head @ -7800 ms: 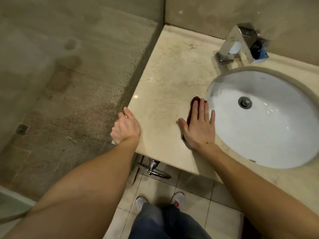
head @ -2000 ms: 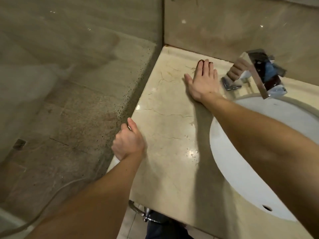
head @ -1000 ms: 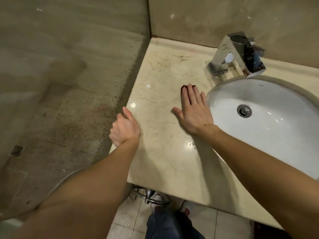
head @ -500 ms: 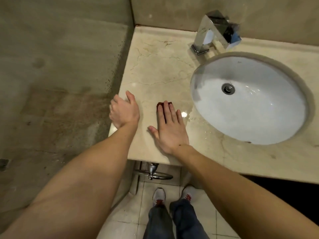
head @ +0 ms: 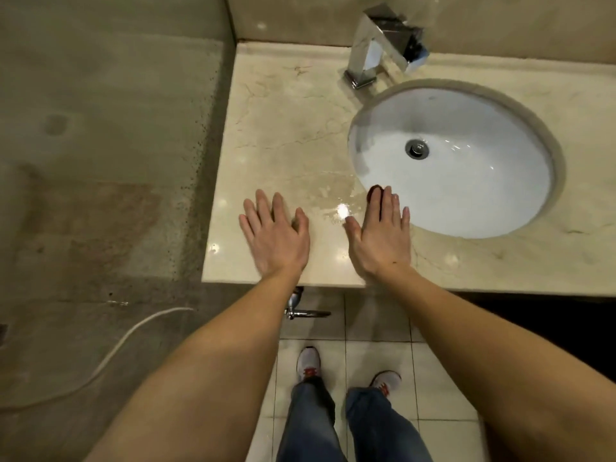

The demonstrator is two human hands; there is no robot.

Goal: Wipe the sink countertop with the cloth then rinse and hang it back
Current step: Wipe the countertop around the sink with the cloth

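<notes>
Left hand (head: 273,238) now flat with fingers spread on beige marble table (head: 290,128) near its front edge, no longer gripping the side edge; right hand (head: 381,235) flat too, straight fingers pressing small dark red cloth (head: 374,195), slid right to white oval basin (head: 466,181) rim

I see a beige marble countertop (head: 286,128) across the upper middle and right of the frame. A chrome faucet (head: 370,58) stands at its top edge, and a white sink (head: 466,195) is sunk in at right. Near the lower edge the left hand (head: 275,240) lies flat and the right hand (head: 383,241) presses a dark red cloth (head: 374,195), with a wet patch (head: 333,201) between them.
</notes>
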